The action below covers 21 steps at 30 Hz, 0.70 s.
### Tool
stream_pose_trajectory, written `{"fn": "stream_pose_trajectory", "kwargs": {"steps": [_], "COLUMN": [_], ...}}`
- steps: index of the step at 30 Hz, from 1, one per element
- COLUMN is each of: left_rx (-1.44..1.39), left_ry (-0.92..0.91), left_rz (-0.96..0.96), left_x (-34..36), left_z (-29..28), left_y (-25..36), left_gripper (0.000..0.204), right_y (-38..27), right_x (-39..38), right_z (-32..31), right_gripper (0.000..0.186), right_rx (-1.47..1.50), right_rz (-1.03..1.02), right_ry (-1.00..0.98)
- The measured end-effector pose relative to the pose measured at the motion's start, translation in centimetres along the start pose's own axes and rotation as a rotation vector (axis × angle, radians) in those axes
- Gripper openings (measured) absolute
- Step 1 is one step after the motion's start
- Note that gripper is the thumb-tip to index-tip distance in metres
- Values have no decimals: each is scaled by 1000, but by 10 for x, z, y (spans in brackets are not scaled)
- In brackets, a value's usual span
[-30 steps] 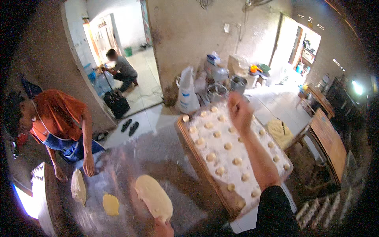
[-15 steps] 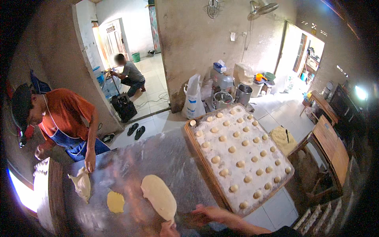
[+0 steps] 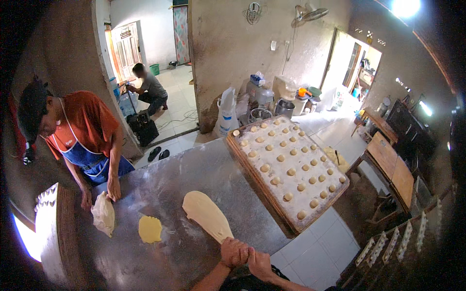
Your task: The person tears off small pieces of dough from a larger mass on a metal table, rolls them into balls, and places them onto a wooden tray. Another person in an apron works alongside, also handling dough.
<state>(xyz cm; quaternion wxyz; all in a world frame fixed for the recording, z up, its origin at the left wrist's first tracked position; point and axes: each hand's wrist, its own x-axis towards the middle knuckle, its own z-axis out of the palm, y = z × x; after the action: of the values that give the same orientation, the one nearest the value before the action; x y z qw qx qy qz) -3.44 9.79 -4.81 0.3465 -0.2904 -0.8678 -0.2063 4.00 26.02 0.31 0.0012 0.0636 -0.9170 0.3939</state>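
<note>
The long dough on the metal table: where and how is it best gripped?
Probably at the narrow near end of the long dough, from the wearer's side: it tapers there, where the left hand grips it, while the far end lies broad and flat.

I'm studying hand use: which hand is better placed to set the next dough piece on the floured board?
Probably the right hand: it is nearer the floured board, while the left hand appears closed around the narrow end of the long dough.
</note>
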Motion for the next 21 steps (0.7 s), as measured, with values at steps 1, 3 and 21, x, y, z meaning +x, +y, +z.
{"fn": "stream_pose_trajectory", "kwargs": {"steps": [1, 3, 21], "left_rx": [30, 36, -432], "left_ry": [-31, -340, -193], "left_rz": [-44, -257, -690], "left_x": [0, 26, 6], "left_z": [0, -21, -112], "left_y": [4, 2, 5], "left_gripper": [24, 25, 21], "right_y": [-17, -40, 78], "right_x": [-7, -13, 29], "right_z": [-20, -51, -45], "right_gripper": [29, 29, 32], "right_rx": [-85, -130, -59], "right_rz": [-70, -178, -316], "right_ry": [70, 70, -201]}}
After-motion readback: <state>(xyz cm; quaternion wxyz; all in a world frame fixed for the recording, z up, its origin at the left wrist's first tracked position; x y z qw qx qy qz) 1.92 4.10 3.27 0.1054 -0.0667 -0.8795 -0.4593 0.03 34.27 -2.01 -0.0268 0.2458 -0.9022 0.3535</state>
